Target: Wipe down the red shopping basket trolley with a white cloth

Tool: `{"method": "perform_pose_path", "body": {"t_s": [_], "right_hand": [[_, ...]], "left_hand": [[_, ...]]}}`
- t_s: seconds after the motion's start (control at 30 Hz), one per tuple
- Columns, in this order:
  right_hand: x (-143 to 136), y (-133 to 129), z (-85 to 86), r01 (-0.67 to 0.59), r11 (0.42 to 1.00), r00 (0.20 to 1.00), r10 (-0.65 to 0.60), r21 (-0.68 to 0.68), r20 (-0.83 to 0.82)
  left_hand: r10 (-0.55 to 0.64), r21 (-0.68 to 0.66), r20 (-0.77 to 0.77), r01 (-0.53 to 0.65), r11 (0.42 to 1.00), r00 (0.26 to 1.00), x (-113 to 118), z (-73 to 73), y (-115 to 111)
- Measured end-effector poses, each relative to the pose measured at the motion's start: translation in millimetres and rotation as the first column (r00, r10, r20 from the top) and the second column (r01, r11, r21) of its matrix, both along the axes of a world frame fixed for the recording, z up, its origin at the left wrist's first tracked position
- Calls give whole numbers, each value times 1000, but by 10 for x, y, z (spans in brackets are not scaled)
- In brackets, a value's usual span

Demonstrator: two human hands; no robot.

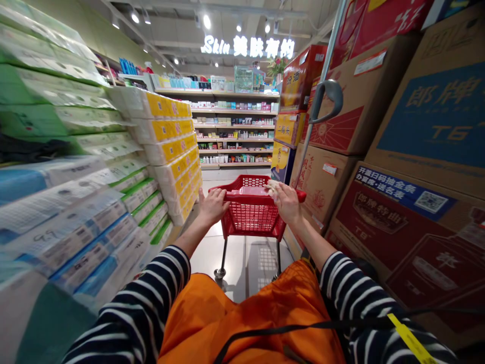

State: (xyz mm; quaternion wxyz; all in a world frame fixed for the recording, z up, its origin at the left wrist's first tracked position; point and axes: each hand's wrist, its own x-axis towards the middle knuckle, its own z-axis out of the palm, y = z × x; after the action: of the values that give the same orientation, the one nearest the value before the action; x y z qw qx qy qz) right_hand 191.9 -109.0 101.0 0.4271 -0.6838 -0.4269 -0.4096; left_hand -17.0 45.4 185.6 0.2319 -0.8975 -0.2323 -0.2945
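Note:
A red plastic shopping cart (252,221) stands upright on the floor directly in front of me. My left hand (213,205) is closed over the left end of its red handle (248,196), thumb pointing up. Near the handle's right end, my right hand (287,203) grips the bar. A crumpled whitish cloth (272,188) is pinched between that hand and the handle. What lies inside the basket is mostly hidden behind the handle.
Packs of tissue (172,146) are stacked on the left, close to my arm. Tall stacks of cardboard boxes (329,177) line the right, with a metal pole (308,129) carrying a grey hook. Product shelves (235,129) stand across the far end, beyond the pale floor.

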Motion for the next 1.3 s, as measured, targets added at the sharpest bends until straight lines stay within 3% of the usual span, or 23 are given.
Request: {"method": "perform_pose_path", "body": {"t_s": [0.13,0.23,0.37,0.47,0.6,0.73,0.9,1.03,1.17,1.3], "right_hand": [[120,-5,-60,49,995,997,-43,87,-71],[-61,151,2,57,990,996,-48,132,-72],[-440,409,141,-86,995,988,78,53,134],[-522,447,149,-114,993,966,116,-23,230],[-294,240,18,-98,995,978,91,27,185],[-34,29,-93,-72,991,991,57,116,124],[142,21,-158,-15,972,998,0,234,65],[322,75,-187,-29,966,999,32,257,-5],[297,176,-80,-65,968,995,82,243,-61],[-155,362,164,-186,975,982,182,124,43]], "left_hand": [[-1,4,-8,1,1000,1000,30,19,-85],[20,13,-8,-20,1000,1000,75,-1,-73],[70,-26,10,-70,997,997,89,-52,26],[96,-43,2,-96,994,995,41,-25,88],[55,-35,-19,-56,998,998,-54,20,80],[19,-20,21,-19,1000,1000,-89,-59,-41],[-27,-5,25,27,1000,999,-29,-161,-242],[-68,-7,9,68,998,998,18,-160,-304],[-57,-51,12,58,997,998,62,-175,-291],[-33,-57,4,33,998,999,120,-212,-296]]}}
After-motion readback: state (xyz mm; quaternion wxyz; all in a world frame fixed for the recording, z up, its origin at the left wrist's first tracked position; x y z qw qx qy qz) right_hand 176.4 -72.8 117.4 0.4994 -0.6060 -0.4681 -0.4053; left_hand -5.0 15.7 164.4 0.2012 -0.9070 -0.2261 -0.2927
